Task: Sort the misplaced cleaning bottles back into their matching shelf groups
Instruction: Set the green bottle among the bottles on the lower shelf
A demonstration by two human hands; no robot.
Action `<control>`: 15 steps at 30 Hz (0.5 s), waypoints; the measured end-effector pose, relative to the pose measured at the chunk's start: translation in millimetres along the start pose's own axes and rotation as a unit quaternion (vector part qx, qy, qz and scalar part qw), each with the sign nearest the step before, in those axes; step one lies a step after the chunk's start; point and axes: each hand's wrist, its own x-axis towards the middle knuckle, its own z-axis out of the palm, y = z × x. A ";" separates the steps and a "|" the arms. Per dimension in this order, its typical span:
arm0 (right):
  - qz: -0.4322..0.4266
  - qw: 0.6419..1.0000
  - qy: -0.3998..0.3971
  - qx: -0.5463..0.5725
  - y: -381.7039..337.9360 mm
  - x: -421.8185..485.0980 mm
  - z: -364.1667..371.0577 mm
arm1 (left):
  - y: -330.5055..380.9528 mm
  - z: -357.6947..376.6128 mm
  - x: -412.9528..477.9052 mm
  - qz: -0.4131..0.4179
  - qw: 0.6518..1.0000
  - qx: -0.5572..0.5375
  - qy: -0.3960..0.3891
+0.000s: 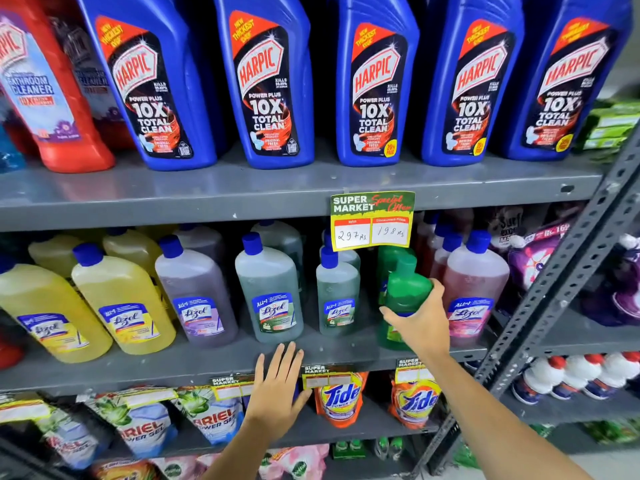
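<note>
Harpic bottles [266, 81] stand above Lizol bottles [270, 289].

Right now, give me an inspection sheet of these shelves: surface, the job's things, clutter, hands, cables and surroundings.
Surface: grey metal middle shelf, front edge bare.
Job's things: green bottle held upright between the pale green bottles and pink bottles; yellow bottles and purple bottle grouped further left.
Clutter: price tag hanging from the upper shelf.
Hands: right hand with its grip around the green bottle; left hand open, flat at the shelf edge.
Cables: nothing seen.
Surroundings: blue bottles above, detergent pouches below.
</note>
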 end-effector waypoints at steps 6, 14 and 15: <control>0.037 0.999 -0.004 0.014 21.9 -24.8 15.1 | -0.8 3.2 1.1 0.000 1.000 -0.004 0.005; 0.059 0.998 -0.011 0.016 33.2 -13.5 32.0 | -3.4 8.3 2.7 -0.005 1.000 -0.001 0.000; 0.055 0.998 -0.015 0.017 33.4 -10.8 32.9 | -3.4 8.6 2.8 -0.004 1.000 0.000 -0.004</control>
